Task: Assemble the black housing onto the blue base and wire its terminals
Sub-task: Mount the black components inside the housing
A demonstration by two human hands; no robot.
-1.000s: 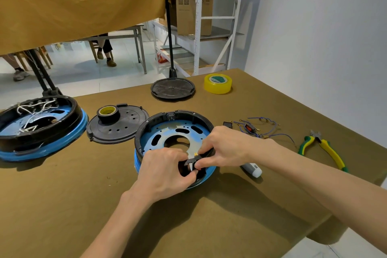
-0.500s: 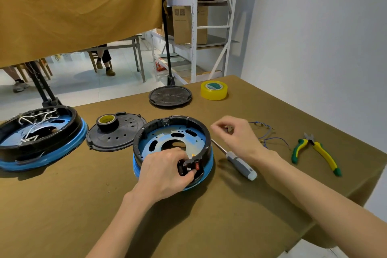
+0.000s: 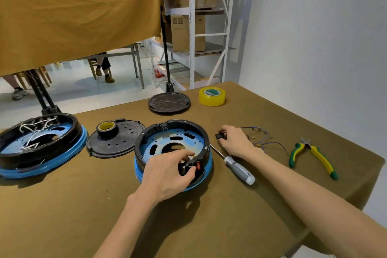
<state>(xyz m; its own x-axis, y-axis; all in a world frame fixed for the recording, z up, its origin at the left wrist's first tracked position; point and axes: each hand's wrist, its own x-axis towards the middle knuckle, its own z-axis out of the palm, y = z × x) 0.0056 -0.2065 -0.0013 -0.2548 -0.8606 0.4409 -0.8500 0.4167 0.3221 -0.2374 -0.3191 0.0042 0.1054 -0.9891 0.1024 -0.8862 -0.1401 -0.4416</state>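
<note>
Two hands are at work around the black housing [image 3: 146, 138], which sits seated on the blue base [image 3: 201, 176] at the middle of the olive-covered table [image 3: 62, 216]. Your left hand [image 3: 167, 174] rests over the near rim of the housing, its fingers curled around a small black switch block with a red rocker [image 3: 191, 166] set in that rim; thumb and forefinger pinch it from either side. Your right hand [image 3: 234, 141] lies just to the right of the housing, its fingers curled on a small black component [image 3: 220, 136] that lies on the cloth.

Right of the housing, beyond your right hand, is a tangle of blue wires with brass terminals [image 3: 261, 142], touching or nearly touching your wrist. A grey-handled screwdriver [image 3: 238, 168] lies just right of the housing, its shaft passing under your right forearm. Farther right of the housing are green-and-yellow pliers [image 3: 314, 159].

Left of the housing lies a black perforated cover [image 3: 123, 144] with a roll of black tape [image 3: 107, 129] standing on it, and farther left a second housing-and-base unit [image 3: 41, 146] with white wires inside. Behind the housing are a round black lid [image 3: 169, 102] and a yellow tape roll [image 3: 212, 96].
</note>
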